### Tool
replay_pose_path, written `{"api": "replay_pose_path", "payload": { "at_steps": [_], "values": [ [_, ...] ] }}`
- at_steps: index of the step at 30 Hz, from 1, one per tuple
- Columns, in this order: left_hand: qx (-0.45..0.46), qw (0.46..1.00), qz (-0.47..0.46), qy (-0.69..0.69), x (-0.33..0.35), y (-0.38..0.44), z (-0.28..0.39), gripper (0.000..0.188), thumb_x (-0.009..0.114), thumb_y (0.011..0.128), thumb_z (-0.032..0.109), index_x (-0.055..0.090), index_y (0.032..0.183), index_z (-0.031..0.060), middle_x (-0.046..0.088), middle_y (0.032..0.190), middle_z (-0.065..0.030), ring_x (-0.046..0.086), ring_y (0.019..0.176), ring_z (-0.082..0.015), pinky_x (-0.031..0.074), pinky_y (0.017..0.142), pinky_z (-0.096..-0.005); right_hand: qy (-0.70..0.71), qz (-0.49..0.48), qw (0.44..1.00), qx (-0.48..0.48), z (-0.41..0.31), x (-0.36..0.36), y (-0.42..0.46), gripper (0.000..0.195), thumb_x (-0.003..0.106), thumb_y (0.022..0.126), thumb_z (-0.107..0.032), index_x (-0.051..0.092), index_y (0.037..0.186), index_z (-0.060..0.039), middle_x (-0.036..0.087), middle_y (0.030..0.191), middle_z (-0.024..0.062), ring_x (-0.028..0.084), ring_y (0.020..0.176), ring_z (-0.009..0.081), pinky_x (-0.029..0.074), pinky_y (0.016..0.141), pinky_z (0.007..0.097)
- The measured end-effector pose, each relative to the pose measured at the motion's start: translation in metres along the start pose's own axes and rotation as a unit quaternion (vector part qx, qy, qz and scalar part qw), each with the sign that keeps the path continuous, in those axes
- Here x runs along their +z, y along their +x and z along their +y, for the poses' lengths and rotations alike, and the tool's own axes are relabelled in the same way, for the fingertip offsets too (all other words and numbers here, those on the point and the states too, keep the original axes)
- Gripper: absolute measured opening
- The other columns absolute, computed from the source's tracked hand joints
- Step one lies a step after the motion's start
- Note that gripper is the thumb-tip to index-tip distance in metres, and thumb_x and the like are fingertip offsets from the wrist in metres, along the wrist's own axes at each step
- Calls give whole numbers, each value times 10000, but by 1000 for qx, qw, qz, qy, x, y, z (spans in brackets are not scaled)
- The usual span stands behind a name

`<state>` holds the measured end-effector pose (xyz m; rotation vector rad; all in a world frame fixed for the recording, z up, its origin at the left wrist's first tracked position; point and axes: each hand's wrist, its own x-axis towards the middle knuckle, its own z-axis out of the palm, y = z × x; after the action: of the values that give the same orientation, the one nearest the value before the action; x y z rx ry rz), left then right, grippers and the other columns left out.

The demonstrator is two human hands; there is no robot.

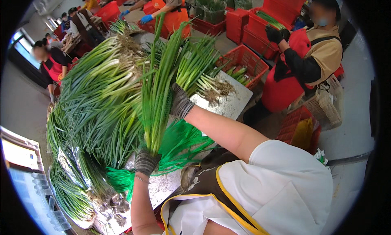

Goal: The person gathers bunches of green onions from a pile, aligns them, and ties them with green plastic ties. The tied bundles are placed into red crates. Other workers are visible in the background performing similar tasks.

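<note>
A bunch of green onions (157, 91) stands upright before me, its leaves pointing away. Green mesh netting (169, 105) lies around part of it. My left hand (146, 162), in a grey striped glove, grips the bunch's lower end. My right hand (180, 103), gloved the same way, holds the bunch's right side higher up; its fingertips are partly hidden behind mesh and leaves. Loose green mesh sleeves (186, 143) spread over the metal table (165, 183) right of my left hand. Another bundle of green mesh (117, 178) lies to its left.
A large pile of green onions (100, 82) covers the table's left side. More onions with roots (210, 82) lie at the far right. Beyond the table edge stands a red crate (244, 63). A co-worker in a red apron (284, 82) stands right; another in an orange apron (174, 18) stands opposite.
</note>
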<state>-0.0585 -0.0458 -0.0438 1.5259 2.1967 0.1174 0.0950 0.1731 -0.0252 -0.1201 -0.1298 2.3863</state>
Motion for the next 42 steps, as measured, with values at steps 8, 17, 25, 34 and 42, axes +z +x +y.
{"api": "replay_pose_path", "payload": {
  "at_steps": [8, 17, 25, 34, 42],
  "values": [
    [4, 985, 168, -37, -57, -28, 61, 626, 624, 751, 471, 460, 1173, 38, 587, 1012, -224, 591, 875, -343, 473, 747, -408, 16, -70, 996, 57, 19, 20, -15, 483, 745, 623, -292, 606, 1022, -57, 633, 998, 110, 576, 918, 304, 457, 868, 437],
    [110, 788, 88, -600, -22, 48, 23, 547, 588, 833, 239, 340, 1299, 92, 454, 1274, -100, 515, 1049, -258, 399, 935, -396, -124, -98, 983, 94, 23, 16, -68, 307, 654, 708, -171, 606, 975, -29, 647, 891, 94, 617, 824, 214, 504, 789, 348],
    [289, 913, 154, -244, -88, 38, 91, 423, 545, 784, 46, 482, 1202, 28, 582, 1092, -110, 563, 959, -230, 439, 860, -337, -300, -74, 949, 54, -14, 39, -81, 354, 622, 695, -68, 594, 1046, -25, 641, 924, 90, 596, 876, 201, 470, 837, 322],
    [260, 736, 45, -623, -132, 30, 132, 522, 514, 757, -41, 418, 1265, 29, 567, 1106, -100, 560, 952, -186, 462, 811, -294, -180, -121, 973, 82, -30, 113, -107, 354, 474, 687, -153, 579, 998, -22, 627, 920, 120, 587, 839, 256, 452, 839, 389],
    [147, 683, -20, -716, -124, 46, 107, 447, 550, 759, -43, 466, 1192, 33, 609, 952, -96, 574, 840, -203, 480, 721, -286, -171, 9, 985, 6, -18, 144, -87, 307, 476, 876, -333, 610, 947, -66, 644, 873, 102, 612, 755, 247, 506, 727, 400]
  ]
}}
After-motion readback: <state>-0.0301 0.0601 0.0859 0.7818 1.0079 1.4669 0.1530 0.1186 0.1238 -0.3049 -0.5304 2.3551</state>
